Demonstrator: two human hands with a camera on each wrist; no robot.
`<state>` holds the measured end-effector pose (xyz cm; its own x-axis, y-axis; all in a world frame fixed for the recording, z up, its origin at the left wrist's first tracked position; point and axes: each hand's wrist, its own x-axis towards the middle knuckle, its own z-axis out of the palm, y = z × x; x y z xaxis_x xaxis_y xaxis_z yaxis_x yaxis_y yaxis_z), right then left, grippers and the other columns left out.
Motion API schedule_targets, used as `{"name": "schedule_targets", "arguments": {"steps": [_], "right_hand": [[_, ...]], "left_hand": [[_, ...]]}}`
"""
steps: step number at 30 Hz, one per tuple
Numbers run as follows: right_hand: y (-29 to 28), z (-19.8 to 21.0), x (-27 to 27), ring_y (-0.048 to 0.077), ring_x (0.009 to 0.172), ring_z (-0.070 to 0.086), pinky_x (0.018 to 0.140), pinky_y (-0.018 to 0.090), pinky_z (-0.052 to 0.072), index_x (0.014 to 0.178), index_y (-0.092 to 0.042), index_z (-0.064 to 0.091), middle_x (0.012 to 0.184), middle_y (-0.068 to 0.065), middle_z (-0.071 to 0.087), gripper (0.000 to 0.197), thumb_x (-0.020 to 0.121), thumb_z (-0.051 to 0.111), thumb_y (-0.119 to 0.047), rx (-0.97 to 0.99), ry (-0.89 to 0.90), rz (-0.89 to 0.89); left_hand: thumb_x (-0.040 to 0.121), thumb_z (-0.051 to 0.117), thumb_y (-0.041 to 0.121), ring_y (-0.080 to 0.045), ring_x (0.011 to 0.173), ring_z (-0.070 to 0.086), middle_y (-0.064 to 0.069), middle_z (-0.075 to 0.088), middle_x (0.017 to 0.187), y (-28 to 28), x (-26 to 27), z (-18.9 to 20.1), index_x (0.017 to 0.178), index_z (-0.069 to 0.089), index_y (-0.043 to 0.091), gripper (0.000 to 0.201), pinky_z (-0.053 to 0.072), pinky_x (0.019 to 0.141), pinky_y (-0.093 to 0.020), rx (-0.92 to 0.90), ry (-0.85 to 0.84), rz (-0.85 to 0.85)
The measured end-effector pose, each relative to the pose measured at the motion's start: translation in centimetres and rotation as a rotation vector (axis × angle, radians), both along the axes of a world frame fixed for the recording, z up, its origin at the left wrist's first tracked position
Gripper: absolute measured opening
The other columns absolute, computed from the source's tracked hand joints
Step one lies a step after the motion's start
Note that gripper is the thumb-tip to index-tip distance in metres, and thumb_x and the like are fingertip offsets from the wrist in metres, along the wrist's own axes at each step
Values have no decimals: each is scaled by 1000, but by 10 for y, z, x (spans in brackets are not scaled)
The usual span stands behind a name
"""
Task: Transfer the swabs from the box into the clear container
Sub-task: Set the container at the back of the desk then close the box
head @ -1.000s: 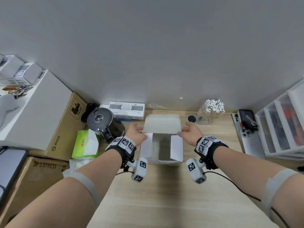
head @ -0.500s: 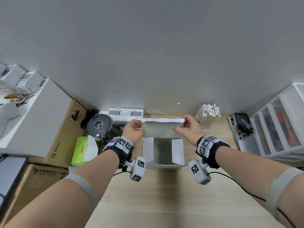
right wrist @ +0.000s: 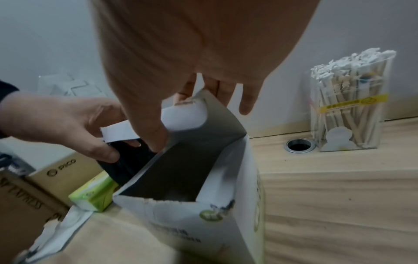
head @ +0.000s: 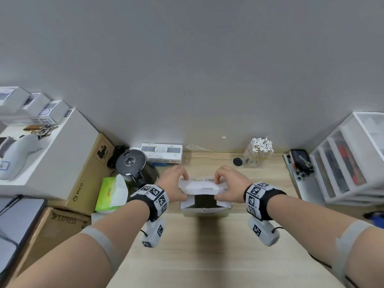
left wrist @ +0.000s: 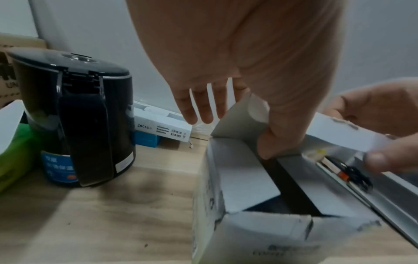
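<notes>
Lid flap point(head: 202, 186) now folding forward over box point(head: 205, 210) mouth, no longer standing upright. Left hand point(head: 175, 185) and right hand point(head: 230, 185) pinching flap's two ends. Swabs point(head: 261, 144) sitting upright in clear container point(head: 257, 157), beyond box, right-hand side nearer.

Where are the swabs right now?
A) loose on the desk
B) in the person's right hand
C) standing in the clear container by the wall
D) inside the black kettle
C: the swabs stand upright, packed in the clear container at the back of the desk, while both hands hold the box by its top flap.
</notes>
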<state>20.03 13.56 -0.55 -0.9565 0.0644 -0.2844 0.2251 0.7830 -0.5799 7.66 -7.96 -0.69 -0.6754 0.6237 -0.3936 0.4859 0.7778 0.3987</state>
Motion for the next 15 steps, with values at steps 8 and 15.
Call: {"name": "schedule_targets", "arguments": {"steps": [8, 15], "right_hand": [[-6, -27, 12, 17, 119, 39, 96, 30, 41, 88, -29, 50, 131, -4, 39, 43, 61, 80, -43, 184, -27, 114], [-6, -40, 7, 21, 134, 28, 100, 34, 41, 89, -24, 50, 144, 2, 29, 46, 63, 82, -44, 244, -57, 89]], "left_hand": [[64, 88, 32, -15, 101, 42, 5, 44, 119, -7, 14, -21, 99, 46, 24, 55, 45, 89, -29, -43, 73, -159], [60, 89, 37, -24, 127, 41, -1, 34, 145, -5, 12, -31, 93, 49, 22, 54, 49, 99, -40, -100, 81, -185]]}}
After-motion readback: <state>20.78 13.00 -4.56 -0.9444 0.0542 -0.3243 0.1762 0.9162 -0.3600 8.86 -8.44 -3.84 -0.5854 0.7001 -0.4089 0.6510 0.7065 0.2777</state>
